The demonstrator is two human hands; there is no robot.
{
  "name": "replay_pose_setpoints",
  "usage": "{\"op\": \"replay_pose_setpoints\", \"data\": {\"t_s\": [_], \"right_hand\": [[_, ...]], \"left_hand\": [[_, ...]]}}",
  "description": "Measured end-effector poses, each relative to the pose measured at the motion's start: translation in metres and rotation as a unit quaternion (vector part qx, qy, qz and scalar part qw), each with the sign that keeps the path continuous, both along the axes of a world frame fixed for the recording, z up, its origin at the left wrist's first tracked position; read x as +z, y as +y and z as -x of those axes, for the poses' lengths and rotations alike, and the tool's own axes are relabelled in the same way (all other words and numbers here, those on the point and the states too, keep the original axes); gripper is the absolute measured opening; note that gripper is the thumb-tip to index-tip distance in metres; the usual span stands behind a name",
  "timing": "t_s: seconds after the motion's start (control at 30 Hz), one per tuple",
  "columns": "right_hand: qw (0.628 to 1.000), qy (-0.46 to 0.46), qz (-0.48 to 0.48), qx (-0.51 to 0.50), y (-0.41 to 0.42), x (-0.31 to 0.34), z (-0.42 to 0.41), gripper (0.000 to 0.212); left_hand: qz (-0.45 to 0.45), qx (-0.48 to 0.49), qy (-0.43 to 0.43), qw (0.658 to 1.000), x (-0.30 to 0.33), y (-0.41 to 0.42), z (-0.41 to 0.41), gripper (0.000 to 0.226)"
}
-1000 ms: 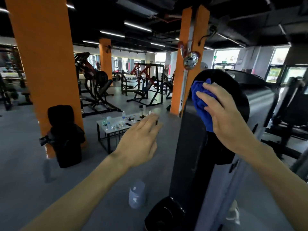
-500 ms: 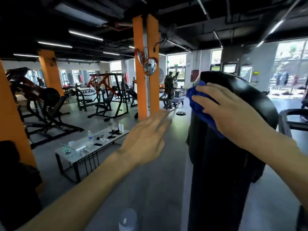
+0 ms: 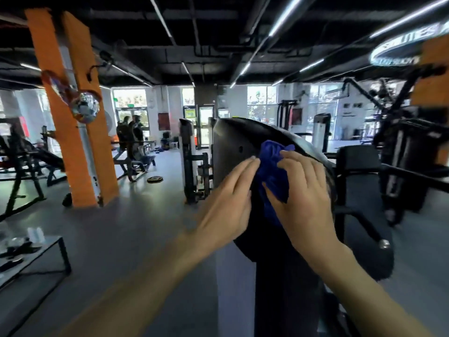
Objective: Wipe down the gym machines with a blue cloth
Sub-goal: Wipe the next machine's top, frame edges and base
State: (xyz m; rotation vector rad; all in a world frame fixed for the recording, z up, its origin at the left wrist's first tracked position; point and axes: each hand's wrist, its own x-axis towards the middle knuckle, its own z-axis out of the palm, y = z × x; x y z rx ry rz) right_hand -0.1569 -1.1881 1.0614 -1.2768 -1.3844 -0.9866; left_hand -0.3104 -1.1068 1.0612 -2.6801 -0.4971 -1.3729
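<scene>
A black gym machine (image 3: 233,142) with a rounded top cover stands right in front of me, centre right. A crumpled blue cloth (image 3: 273,171) lies against its upper side. My right hand (image 3: 303,190) presses the cloth onto the cover, fingers spread over it. My left hand (image 3: 226,203) is flat, fingers together, fingertips touching the left edge of the cloth. The lower part of the cloth is hidden under my right hand.
An orange pillar (image 3: 73,113) with a mirror ball (image 3: 85,110) stands at the left. A low table (image 3: 31,254) with small items sits at the lower left. Weight benches (image 3: 136,161), a weight plate (image 3: 154,179) on the floor and other machines (image 3: 401,154) surround the grey floor. People stand far back.
The view has swung right, so the pillar now lies far left. My left hand has moved in from open air to touch the cloth. My right hand stays on the cloth, lower on the cover.
</scene>
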Motion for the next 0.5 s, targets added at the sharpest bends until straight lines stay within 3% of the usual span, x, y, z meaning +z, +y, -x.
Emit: {"op": "replay_pose_setpoints", "data": {"t_s": [0.13,0.27,0.4,0.5], "right_hand": [[0.996,0.065,0.035,-0.060,0.000,-0.013,0.027,0.061],[0.989,0.118,0.082,-0.047,-0.010,-0.025,0.047,0.078],[0.988,0.115,0.100,-0.022,-0.020,-0.037,0.069,0.067],[0.981,0.180,0.076,0.001,-0.022,-0.036,0.079,0.071]], "left_hand": [[0.020,-0.138,0.001,0.990,-0.002,0.008,-0.002,0.065],[0.032,-0.215,0.039,0.975,0.002,0.016,0.000,0.066],[-0.042,-0.213,0.037,0.976,0.001,0.032,-0.008,0.063],[-0.108,-0.181,0.018,0.977,-0.001,0.041,-0.021,0.065]]}}
